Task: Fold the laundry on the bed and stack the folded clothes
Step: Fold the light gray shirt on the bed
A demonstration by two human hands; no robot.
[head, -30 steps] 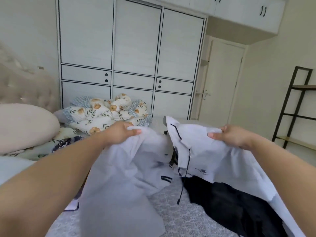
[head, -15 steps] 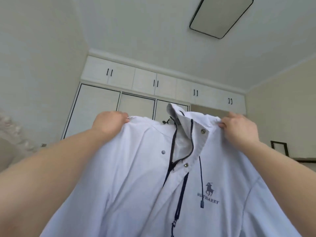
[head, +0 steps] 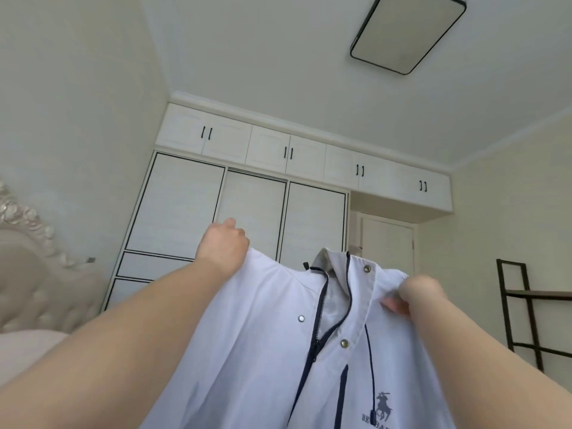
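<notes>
A white zip jacket (head: 266, 342) with navy zipper, snap buttons and a horse logo hangs in front of me, held up by its shoulders with the front facing me. My left hand (head: 224, 243) grips the left shoulder, raised higher. My right hand (head: 418, 297) pinches the right shoulder beside the collar, lower down. The bed surface and the other laundry are out of view below.
A white built-in wardrobe (head: 247, 212) with upper cabinets fills the far wall. A tufted headboard (head: 34, 274) and a pillow (head: 21, 351) are at the left. A dark metal shelf rack (head: 526, 308) stands at the right, next to a closed door (head: 387, 246).
I lifted the jacket off the bed and held it up open. Since half a second ago my view has dropped slightly and my right hand has lowered toward the collar.
</notes>
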